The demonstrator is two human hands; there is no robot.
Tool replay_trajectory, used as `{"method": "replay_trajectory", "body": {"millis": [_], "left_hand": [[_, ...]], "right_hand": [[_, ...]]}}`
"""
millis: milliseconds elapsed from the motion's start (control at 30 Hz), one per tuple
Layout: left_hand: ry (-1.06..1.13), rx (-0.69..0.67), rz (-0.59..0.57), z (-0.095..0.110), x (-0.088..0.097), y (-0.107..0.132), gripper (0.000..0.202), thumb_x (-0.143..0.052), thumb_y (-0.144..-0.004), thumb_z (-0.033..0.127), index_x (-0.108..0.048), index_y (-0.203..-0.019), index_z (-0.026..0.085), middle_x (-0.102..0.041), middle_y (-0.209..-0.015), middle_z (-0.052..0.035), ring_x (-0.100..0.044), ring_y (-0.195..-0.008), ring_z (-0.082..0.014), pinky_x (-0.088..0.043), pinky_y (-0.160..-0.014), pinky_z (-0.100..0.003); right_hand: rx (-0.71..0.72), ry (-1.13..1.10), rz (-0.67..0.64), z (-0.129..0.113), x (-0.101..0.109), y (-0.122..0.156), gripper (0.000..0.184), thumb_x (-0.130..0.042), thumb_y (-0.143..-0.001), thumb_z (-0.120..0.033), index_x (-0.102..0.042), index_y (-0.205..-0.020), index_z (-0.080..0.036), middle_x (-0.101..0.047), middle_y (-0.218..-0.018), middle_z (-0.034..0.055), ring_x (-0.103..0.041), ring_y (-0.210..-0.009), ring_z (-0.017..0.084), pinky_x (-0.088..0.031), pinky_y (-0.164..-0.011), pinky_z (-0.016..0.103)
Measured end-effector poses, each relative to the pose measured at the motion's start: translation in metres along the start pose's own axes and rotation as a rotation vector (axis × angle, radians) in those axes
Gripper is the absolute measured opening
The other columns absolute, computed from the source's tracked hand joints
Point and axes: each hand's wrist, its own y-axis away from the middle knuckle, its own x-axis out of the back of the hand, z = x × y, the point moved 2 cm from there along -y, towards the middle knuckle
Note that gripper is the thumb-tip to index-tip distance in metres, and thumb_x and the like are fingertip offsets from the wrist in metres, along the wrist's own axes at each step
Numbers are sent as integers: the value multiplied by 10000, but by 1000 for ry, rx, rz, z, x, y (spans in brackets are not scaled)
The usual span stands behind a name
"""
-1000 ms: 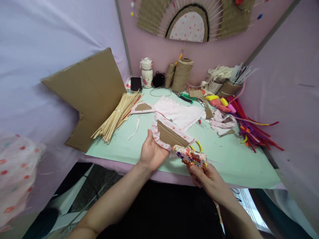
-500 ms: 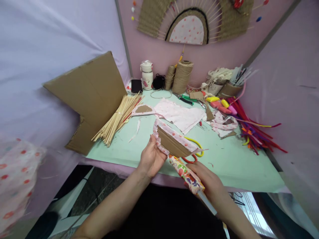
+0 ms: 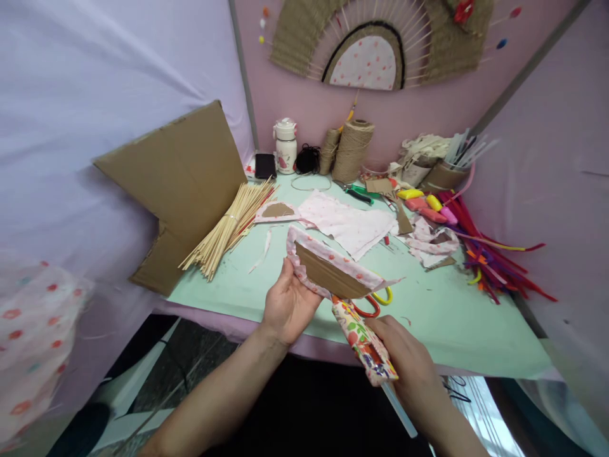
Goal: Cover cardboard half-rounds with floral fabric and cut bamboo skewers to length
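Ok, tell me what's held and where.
Left hand: brown cardboard piece with spotted pale-pink fabric edging, by its left edge. Right hand: flowery glue gun, apparently by its handle.

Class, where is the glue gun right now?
In the head view, the flowered glue gun is in the right hand, low and right of centre, its nozzle near the lower edge of the fabric-edged cardboard in the left hand.

R hand (image 3: 404, 352), fingers mostly hidden behind glue gun (image 3: 356, 333); wall hanging (image 3: 365, 63), top cut off @ pic edge
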Motion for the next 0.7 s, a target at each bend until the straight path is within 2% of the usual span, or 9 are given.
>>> {"method": "replay_trajectory", "body": {"millis": [333,600,700], "left_hand": [[16,-9,-7,0,-4,0,427,-277,-982,368,-533,-1291,224,-669,-1182,-58,-565,-1180,-194,-330,-1096,-432],[-5,-18,11,0,-5,1,425,-257,-984,364,-535,-1288,260,-682,-1157,-42,-580,-1163,-189,-387,-1056,-407],[-14,-19,22,0,-5,1,420,-262,-983,359,-541,-1282,262,-686,-1146,-42,-586,-1155,-191,-410,-1034,-403]], "right_hand": [[21,51,36,-1,0,-2,266,-463,-913,-346,-512,-1102,-165,-571,-822,63,-573,-724,199,-458,-566,268],[4,59,36,-1,-1,-2,284,-445,-918,-406,-511,-1071,-175,-595,-843,81,-591,-716,207,-479,-575,289],[6,64,35,0,-1,-2,248,-445,-919,-376,-511,-1054,-179,-597,-825,75,-593,-699,202,-479,-574,288]]}}
